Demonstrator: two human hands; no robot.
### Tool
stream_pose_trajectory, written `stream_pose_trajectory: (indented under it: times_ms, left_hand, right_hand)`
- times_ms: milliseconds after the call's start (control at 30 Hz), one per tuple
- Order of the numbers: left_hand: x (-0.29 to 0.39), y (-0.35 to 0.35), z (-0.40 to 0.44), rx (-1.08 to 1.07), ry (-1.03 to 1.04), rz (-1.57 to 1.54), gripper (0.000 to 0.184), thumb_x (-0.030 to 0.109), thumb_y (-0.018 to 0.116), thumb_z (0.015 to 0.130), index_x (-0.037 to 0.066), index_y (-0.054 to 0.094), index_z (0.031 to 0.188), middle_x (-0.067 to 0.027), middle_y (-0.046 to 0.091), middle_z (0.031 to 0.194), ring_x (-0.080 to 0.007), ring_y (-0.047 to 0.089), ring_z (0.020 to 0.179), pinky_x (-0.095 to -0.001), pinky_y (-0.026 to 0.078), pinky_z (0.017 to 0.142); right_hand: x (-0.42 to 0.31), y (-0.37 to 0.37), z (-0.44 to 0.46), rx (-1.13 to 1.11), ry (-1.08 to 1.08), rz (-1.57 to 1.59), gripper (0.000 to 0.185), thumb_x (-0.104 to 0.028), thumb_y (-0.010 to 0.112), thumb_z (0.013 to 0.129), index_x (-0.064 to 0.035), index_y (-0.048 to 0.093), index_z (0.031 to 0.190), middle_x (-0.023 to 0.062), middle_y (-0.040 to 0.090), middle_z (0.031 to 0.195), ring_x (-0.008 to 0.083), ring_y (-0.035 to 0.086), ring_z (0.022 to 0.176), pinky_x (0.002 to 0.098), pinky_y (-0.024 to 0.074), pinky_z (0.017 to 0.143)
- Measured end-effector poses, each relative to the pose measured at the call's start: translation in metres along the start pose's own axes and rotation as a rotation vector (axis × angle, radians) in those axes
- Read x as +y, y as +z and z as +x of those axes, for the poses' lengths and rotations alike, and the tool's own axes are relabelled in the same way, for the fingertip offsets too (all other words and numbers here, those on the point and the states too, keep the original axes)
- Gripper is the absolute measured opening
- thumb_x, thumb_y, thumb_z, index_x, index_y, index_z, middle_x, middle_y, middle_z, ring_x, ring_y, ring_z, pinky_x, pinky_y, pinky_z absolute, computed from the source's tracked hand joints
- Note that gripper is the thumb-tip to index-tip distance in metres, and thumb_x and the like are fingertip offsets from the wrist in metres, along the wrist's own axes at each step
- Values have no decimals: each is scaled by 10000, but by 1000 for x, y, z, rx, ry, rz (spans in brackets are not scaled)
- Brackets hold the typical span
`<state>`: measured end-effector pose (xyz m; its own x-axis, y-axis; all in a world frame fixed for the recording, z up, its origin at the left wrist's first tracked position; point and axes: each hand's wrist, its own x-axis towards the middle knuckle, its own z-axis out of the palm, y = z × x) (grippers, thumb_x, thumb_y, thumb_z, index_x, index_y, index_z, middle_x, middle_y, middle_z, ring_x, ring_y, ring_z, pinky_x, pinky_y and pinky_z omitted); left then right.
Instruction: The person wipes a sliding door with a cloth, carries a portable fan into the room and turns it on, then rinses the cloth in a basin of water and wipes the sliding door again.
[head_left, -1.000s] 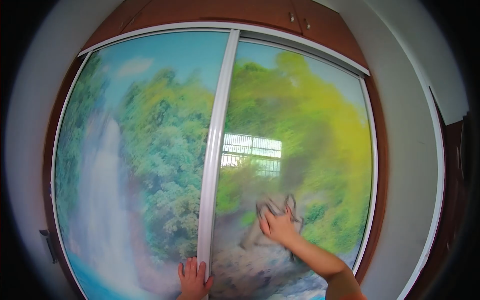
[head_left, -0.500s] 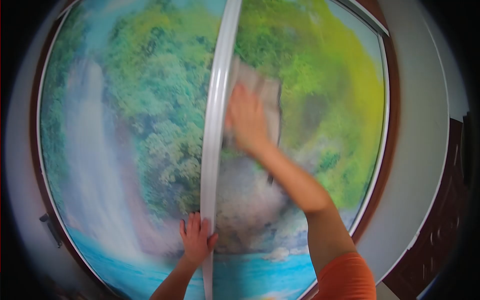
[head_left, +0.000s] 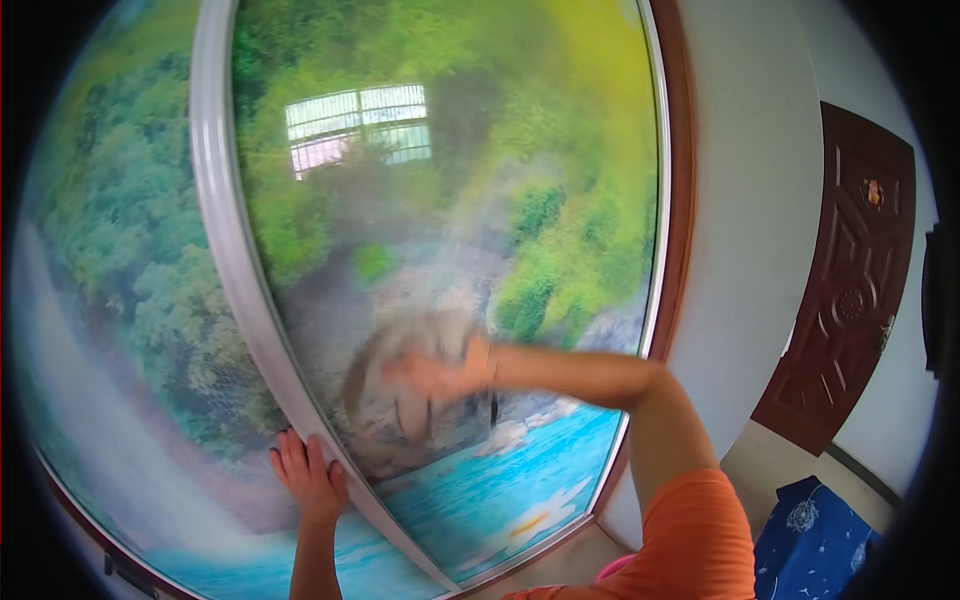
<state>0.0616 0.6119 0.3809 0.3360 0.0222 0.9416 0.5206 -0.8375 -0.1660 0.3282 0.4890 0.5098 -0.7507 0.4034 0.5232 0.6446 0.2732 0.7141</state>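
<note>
A glossy sliding door panel (head_left: 560, 230) printed with green trees, rocks and blue water fills the middle of the view. My right hand (head_left: 430, 370), smeared by motion, presses a greyish-beige cloth (head_left: 412, 412) against its lower part. The cloth's edges blur into the printed rocks. Lower left, my left hand (head_left: 312, 480) rests with fingers apart against the left printed panel (head_left: 140, 330), its thumb side beside the white upright frame strip (head_left: 235, 270).
Brown trim (head_left: 680, 180) and a pale wall (head_left: 745, 200) border the panel's right side. Farther right are a dark red carved door (head_left: 850, 270) and a blue patterned cloth (head_left: 815, 540). A window's reflection shows high on the glossy panel.
My right hand has moved the cloth down the right panel, away from beside the upper frame strip. The left hand stays low by the strip. The view has turned right and tilted.
</note>
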Motion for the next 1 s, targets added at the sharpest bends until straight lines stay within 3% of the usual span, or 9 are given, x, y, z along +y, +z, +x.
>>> stream_pose_trajectory:
  times_ms: [67, 200, 300, 533, 600, 700, 867, 967, 1000]
  left_hand:
    - [1, 1, 1, -11, 9, -11, 447, 299, 352, 868, -5, 377, 1194, -253, 317, 1267, -418, 267, 1187, -534, 138, 964]
    - [1, 3, -1, 18, 40, 47, 471, 293, 331, 877, 5, 311, 1249, -252, 284, 1287, -421, 255, 1195, -528, 134, 967]
    - [-4, 8, 0, 58, 57, 80, 473, 301, 327, 881, 3, 315, 1248, -249, 292, 1282, -418, 259, 1196, -530, 144, 964]
    - [1, 10, 1, 113, 66, 111, 488, 338, 308, 893, -17, 342, 1225, -253, 283, 1289, -426, 285, 1173, -534, 205, 948]
    - [-2, 11, 0, 131, 46, 134, 483, 331, 319, 894, -16, 336, 1230, -254, 284, 1288, -427, 285, 1173, -524, 210, 951]
    - [-1, 13, 3, 137, 66, 152, 482, 323, 326, 897, -13, 324, 1242, -250, 279, 1292, -432, 286, 1169, -509, 224, 950]
    - [1, 13, 5, 142, 76, 83, 476, 300, 327, 899, -29, 318, 1243, -257, 260, 1300, -434, 279, 1174, -509, 222, 947]
    - [3, 11, 7, 125, 74, 145, 491, 316, 326, 904, -19, 293, 1262, -262, 241, 1305, -427, 269, 1180, -499, 242, 937]
    - [3, 10, 6, 103, 77, 140, 491, 316, 326, 904, -19, 293, 1262, -262, 241, 1305, -427, 269, 1180, -499, 242, 937]
  right_hand:
    - [76, -37, 7, 77, 79, -815, 377, -235, 423, 791, -136, 491, 1148, 90, 455, 1193, 226, 498, 1033, 343, 487, 577]
    - [242, -168, 0, 181, 869, -383, 372, -240, 448, 795, -50, 455, 1115, 136, 387, 1224, 335, 459, 1005, 452, 410, 741]
    - [312, -155, -59, 590, 1013, -762, 378, -287, 330, 863, 17, 459, 1047, 190, 370, 1222, 359, 337, 1108, 441, 266, 916]
    - [15, 6, -132, 339, 728, -373, 393, -228, 565, 646, 8, 525, 958, 270, 379, 1198, 443, 344, 1110, 539, 275, 886]
    - [-90, 25, -144, -566, 891, 296, 221, -242, 536, 667, -33, 608, 668, 196, 570, 895, 364, 462, 966, 528, 347, 766]
    - [-175, 59, -172, -261, 779, 630, 210, -239, 526, 667, -52, 606, 720, 176, 558, 939, 344, 456, 994, 522, 326, 803]
    - [-96, 51, -187, 18, 789, 569, 224, -234, 510, 669, -85, 603, 806, 144, 540, 1013, 311, 445, 1040, 512, 291, 864]
    - [41, -9, -196, 31, 786, 25, 667, -431, 508, 689, -65, 378, 1230, 175, 370, 1252, 360, 313, 1169, 475, 172, 989]
    - [83, -41, -190, 190, 726, -269, 533, -383, 521, 681, -51, 498, 1096, 177, 463, 1135, 377, 385, 1081, 482, 249, 930]
